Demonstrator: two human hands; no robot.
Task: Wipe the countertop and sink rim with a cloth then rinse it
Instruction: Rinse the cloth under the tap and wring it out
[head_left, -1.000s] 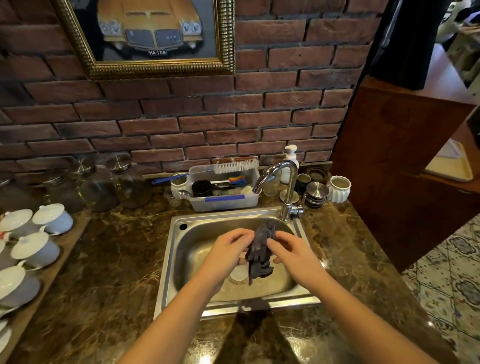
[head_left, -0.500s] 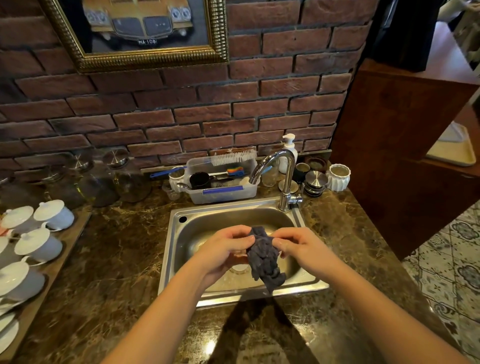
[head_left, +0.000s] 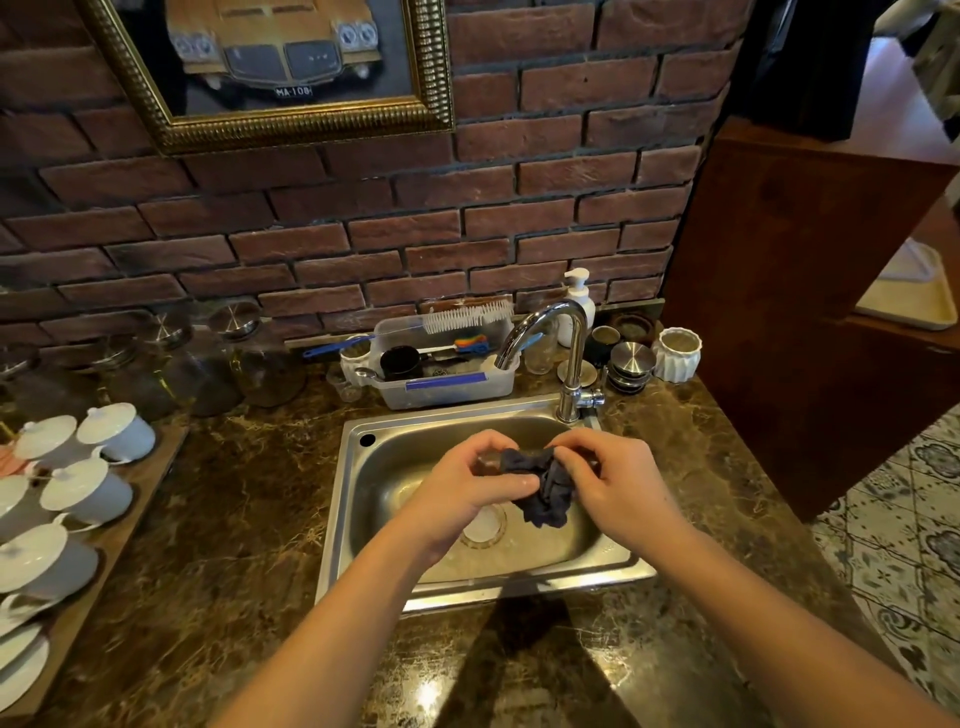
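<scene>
Cloth (head_left: 543, 486): dark, bunched, held over the basin of the sink (head_left: 358, 499), just in front of the tap (head_left: 563, 353) but not under its spout. No water seen running; handle state unclear.

Step in hand, by my reading: rinsing or wringing. To do it well, keep the bundle low over the basin so drips fall near the drain, not on the tabletop (head_left: 223, 519). Spread the folds before wetting; a tight wad rinses only on the outside. Twist your hands in opposite directions to wring.

Left hand (head_left: 467, 486): fingers curled, thumb and fingertips pinching the cloth's upper left edge.

Right hand (head_left: 615, 480): fingers curled over the cloth's right side, gripping it; the loose end hangs below between both hands.

Neither hand touches the sink rim or the tap.
</scene>
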